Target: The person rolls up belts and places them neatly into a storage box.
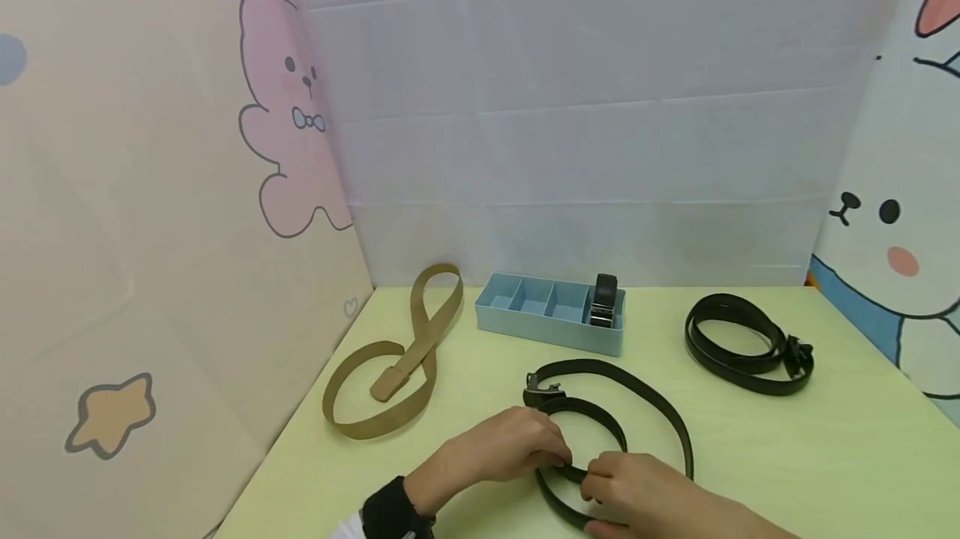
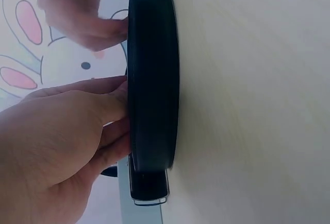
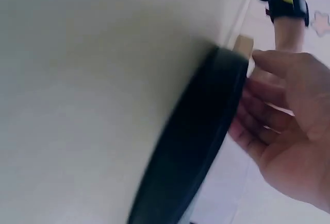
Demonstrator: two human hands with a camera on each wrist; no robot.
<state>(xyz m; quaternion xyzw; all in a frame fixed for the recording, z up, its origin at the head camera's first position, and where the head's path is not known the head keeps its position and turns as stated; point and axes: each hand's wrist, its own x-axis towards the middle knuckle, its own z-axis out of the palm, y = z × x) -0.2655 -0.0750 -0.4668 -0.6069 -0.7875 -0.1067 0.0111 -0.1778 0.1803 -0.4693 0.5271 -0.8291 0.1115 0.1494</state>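
Nearer than the blue tray [image 1: 547, 331], the black belt [image 1: 600, 366] is curled on edge, its buckle [image 1: 542, 391] set at the tray-facing left. It is pinched by the left hand [image 1: 517, 443] and right hand [image 1: 637, 489]. A strip of tabletop [image 1: 487, 356] is seen between belt and tray.

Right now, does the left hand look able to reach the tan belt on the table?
Probably yes: in the head view, only bare tabletop shows between the left hand and the tan belt. It would likely have to release the black belt in its grip first.
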